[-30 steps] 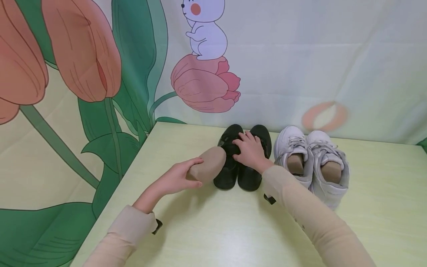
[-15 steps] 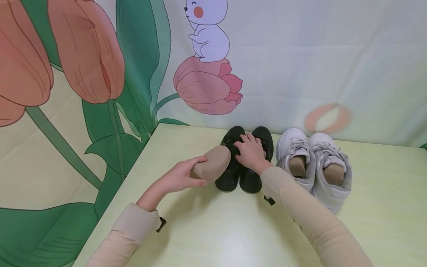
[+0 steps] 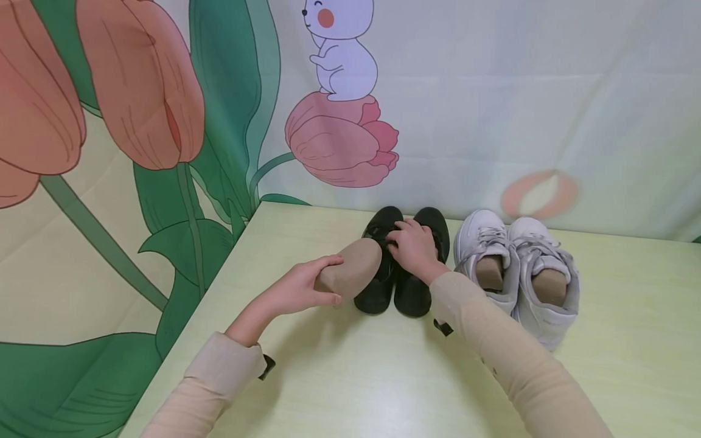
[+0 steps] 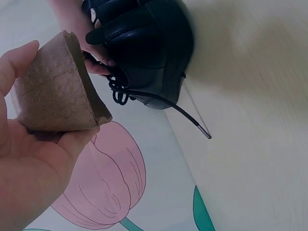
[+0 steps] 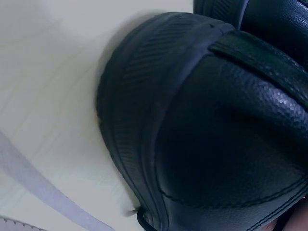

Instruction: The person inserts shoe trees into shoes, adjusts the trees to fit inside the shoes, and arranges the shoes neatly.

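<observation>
My left hand [image 3: 298, 286] grips a brown moulded-paper shoe insert [image 3: 350, 271] by its squared end, thumb on one side and fingers on the other. The insert is held above the table, its rounded end overlapping the left black shoe [image 3: 373, 297]. My right hand [image 3: 413, 246] reaches over the right black shoe [image 3: 413, 298], its curled fingers holding the left shoe around the tongue and laces. The left wrist view shows those fingers beside the black lace [image 4: 159, 98], which hangs loose at one end. A black shoe heel [image 5: 144, 106] fills much of the right wrist view.
To the right stand two white lace-up shoes [image 3: 547, 316], each with a brown insert [image 3: 549, 287] inside. The pale table [image 3: 328, 389] backs onto a printed cloth [image 3: 465, 121] with tulips and a white animal. The table's left edge slants down beside the cloth.
The fingers of my right hand have drawn in from spread to curled at the black shoes. My left hand and the insert have shifted slightly right; the view has shifted a little too.
</observation>
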Available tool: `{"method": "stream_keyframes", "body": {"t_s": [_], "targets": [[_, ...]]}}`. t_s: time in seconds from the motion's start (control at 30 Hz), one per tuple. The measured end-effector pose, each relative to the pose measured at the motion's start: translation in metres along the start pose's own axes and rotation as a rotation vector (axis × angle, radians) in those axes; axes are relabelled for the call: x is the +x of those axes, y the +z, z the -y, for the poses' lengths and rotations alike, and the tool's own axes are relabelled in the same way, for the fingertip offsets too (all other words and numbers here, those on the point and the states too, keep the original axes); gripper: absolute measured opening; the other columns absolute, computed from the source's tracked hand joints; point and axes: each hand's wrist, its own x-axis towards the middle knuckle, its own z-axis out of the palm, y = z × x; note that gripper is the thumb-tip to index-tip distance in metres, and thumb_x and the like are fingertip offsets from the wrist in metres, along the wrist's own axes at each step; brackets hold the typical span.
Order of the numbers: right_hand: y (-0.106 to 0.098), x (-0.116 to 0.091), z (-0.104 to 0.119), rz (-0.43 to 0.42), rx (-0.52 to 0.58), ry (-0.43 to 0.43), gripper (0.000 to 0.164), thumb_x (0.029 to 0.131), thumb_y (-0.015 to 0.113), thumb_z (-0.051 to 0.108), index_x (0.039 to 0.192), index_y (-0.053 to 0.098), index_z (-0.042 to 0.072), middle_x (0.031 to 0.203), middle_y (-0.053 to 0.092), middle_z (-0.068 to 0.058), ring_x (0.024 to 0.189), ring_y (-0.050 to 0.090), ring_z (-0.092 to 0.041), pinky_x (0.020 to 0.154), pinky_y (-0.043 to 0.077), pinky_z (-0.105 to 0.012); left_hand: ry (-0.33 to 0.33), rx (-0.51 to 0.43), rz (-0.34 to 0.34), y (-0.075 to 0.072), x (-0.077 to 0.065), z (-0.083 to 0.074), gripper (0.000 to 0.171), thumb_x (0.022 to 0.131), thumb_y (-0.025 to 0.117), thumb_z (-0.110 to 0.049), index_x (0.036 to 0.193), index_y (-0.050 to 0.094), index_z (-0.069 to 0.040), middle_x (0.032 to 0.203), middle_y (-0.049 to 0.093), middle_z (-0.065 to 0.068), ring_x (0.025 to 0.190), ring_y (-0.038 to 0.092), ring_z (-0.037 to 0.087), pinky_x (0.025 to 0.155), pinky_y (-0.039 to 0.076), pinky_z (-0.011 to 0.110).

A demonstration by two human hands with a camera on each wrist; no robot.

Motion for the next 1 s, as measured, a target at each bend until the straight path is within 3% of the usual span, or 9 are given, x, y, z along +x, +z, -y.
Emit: {"method": "stream_keyframes", "body": {"t_s": [0.63,1.0], "targets": [[0.001,0.006,-0.004,-0.042,0.098,0.007,0.016,0.083,0.06,0.02,0.093,0.072,0.016,0.116,0.062,-0.008,0.119,0.048,-0.025,0.088,0.044,-0.045,0.022,0.023,0.061,0.004,0.005,-0.007,0.067,0.076,0.068,-0.025,0.135,0.037,-0.011,0.139,0.04,0.006,0.125,0.04,0.022,0.1,0.035,0.041],[-0.001,0.009,-0.005,-0.03,0.203,0.084,0.018,0.084,0.059,0.023,0.095,0.071,0.016,0.112,0.064,-0.004,0.106,0.057,-0.021,0.088,0.044,-0.042,0.004,0.04,0.094,0.005,0.011,-0.013,0.065,0.077,0.068,-0.025,0.134,0.039,-0.012,0.137,0.042,0.006,0.125,0.04,0.02,0.1,0.035,0.039]]}}
